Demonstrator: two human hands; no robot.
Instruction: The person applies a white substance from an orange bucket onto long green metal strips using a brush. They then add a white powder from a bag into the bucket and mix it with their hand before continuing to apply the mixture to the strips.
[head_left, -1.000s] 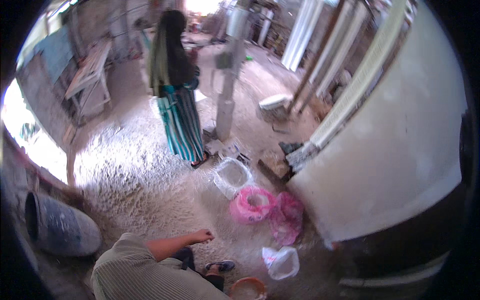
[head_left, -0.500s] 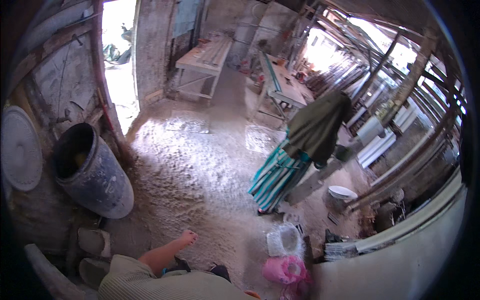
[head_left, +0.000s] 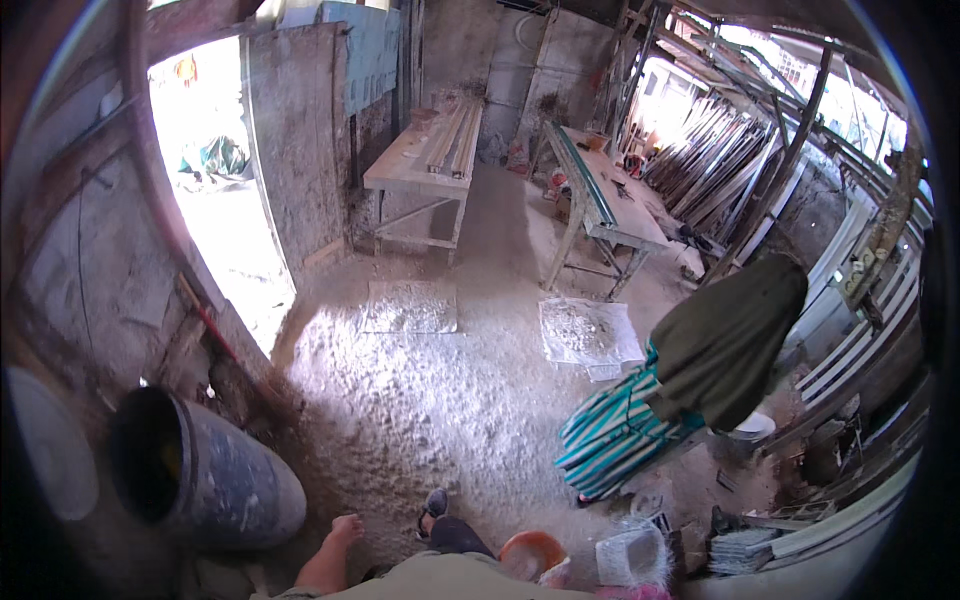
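Note:
My left hand (head_left: pixel 347 528) hangs low at my left side above the dusty floor. Its fingers look loosely curled, and no object shows in it. The dark blue barrel (head_left: pixel 235 470) stands nearest to it, on the left. An orange bucket (head_left: pixel 535 556), pale inside, shows close to my right side at the lower edge. My right hand is out of sight, so whether it holds that bucket cannot be told. One of my shoes (head_left: pixel 432 510) is stretched forward on the floor.
A person (head_left: pixel 690 370) in a dark cover and striped skirt bends forward on the right. Two work tables (head_left: pixel 415 172) (head_left: pixel 625 205) stand at the back. Pale sheets (head_left: pixel 592 332) lie on the powdery floor. A white container (head_left: pixel 632 556) and stacked strips (head_left: pixel 745 550) sit at lower right.
The view has shifted forward and left; tables and floor sheets appear nearer. The orange bucket has come further into view. My left hand has moved lower in the picture.

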